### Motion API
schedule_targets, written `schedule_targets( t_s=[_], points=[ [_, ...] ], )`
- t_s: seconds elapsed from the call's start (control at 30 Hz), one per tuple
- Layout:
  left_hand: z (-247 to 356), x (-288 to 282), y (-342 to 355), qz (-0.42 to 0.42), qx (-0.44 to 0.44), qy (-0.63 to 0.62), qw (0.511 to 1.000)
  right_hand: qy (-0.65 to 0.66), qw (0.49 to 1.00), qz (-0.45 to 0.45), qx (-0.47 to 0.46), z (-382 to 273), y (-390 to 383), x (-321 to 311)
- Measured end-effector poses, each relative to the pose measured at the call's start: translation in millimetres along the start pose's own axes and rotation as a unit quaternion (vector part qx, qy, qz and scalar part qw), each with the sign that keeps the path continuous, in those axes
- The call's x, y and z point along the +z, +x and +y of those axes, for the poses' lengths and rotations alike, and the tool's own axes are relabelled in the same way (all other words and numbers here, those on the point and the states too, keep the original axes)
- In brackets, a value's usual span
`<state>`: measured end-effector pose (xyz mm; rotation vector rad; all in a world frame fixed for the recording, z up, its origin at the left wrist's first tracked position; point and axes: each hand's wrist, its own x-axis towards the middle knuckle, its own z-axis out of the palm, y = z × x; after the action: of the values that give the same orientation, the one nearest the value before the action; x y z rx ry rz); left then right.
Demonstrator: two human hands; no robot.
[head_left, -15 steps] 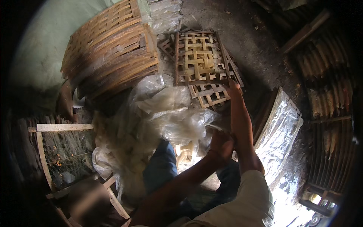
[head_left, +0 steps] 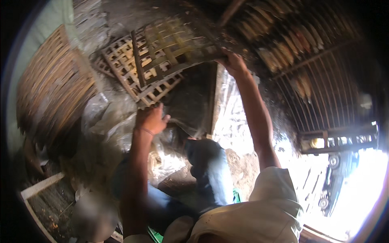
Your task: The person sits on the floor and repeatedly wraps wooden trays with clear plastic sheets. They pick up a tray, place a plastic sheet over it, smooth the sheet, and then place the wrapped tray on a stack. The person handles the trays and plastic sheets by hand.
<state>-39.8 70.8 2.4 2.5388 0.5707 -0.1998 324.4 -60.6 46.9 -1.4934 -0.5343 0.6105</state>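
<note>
A flat tray of woven bamboo strips (head_left: 178, 44) hangs tilted above another lattice tray (head_left: 121, 56). My right hand (head_left: 235, 65) grips its near right corner, arm stretched forward. Just below the near edge of the lower tray is my left hand (head_left: 152, 120), thumb held away from the fingers. Nothing shows in its grasp, and I cannot tell whether its fingertips touch that edge. Crumpled clear plastic sheeting (head_left: 107, 115) spreads beside my left hand and over the floor by my legs.
A tall stack of woven bamboo trays (head_left: 52, 89) stands at the left. A wood-framed mesh screen (head_left: 42, 186) lies at the lower left. At the right are a plastic-covered panel (head_left: 231, 109) and a slatted wall (head_left: 320, 89), with a vehicle (head_left: 336, 178) outside in bright light.
My view has swung to the right. My right hand has lifted the upper woven tray, now tilted off the lower one. My left hand has moved away from my right forearm, toward the lower tray.
</note>
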Motion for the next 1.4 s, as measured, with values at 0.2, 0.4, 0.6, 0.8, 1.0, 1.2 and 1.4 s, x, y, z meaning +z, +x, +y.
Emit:
schedule_targets(
  t_s=[0.2, 0.4, 0.6, 0.8, 1.0, 1.2, 1.4],
  points=[
    [33, 3, -8, -0.054, 0.007, 0.024, 0.998, -0.113, 0.969, 0.197, -0.095, -163, -188, -100],
    [33, 11, -11, -0.087, -0.003, 0.011, 0.996, -0.536, 0.755, 0.233, -0.296, -166, -282, -71],
    [40, 31, 7, -0.087, 0.03, -0.02, 0.996, -0.662, 0.746, 0.064, 0.02, 12, -307, -50],
    [40, 16, 1, -0.111, -0.003, -0.006, 0.994, -0.615, 0.773, 0.106, 0.11, 101, -322, -39],
    [32, 23, 5, -0.092, 0.008, -0.036, 0.995, -0.594, 0.732, 0.285, 0.174, 144, -329, -174],
    [15, 19, 1, -0.064, 0.012, -0.053, 0.996, -0.615, 0.689, 0.338, 0.182, 166, -324, -190],
    [32, 46, 13, -0.07, 0.038, -0.056, 0.995, -0.506, 0.861, -0.007, -0.041, 154, -283, -122]
  ],
)
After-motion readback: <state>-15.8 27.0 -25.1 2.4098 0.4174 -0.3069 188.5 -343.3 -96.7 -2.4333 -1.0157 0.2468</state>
